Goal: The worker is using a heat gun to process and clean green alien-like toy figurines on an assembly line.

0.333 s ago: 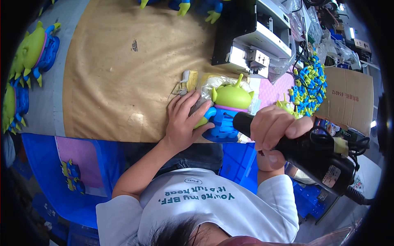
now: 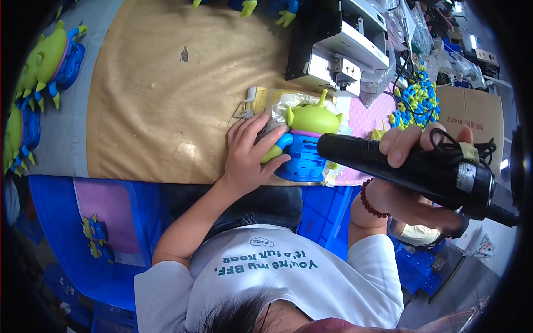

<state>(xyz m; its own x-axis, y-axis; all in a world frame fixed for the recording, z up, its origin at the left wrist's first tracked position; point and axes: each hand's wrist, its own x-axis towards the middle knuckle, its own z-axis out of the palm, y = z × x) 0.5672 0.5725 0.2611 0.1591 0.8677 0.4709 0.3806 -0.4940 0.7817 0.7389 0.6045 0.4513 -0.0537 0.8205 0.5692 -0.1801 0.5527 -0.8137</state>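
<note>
A green and blue alien figure (image 2: pixel 314 120) rests on crumpled white padding at the table's near edge, its single antenna pointing away from me. The blue back of its body faces up, with openings in it. My left hand (image 2: pixel 247 143) grips the figure's green and blue arm between thumb and fingers. My right hand (image 2: pixel 404 145) holds a black electric screwdriver (image 2: pixel 355 152), its fingers over the top and its palm below. The thumb side is blurred. The screwdriver's tip meets the figure's back; how deep it reaches, I cannot tell.
A white and black machine (image 2: pixel 355 47) stands behind the figure. Small green and blue parts (image 2: pixel 417 100) are heaped at right, near a cardboard box (image 2: pixel 472 114). More figures (image 2: pixel 47 66) lie at far left. A blue bin (image 2: pixel 150 216) sits below the table's near edge.
My right hand has shifted its hold back along the screwdriver, its fingers opening somewhat. The screwdriver now lies flatter, its rear end farther right. My left hand stays on the figure's arm.
</note>
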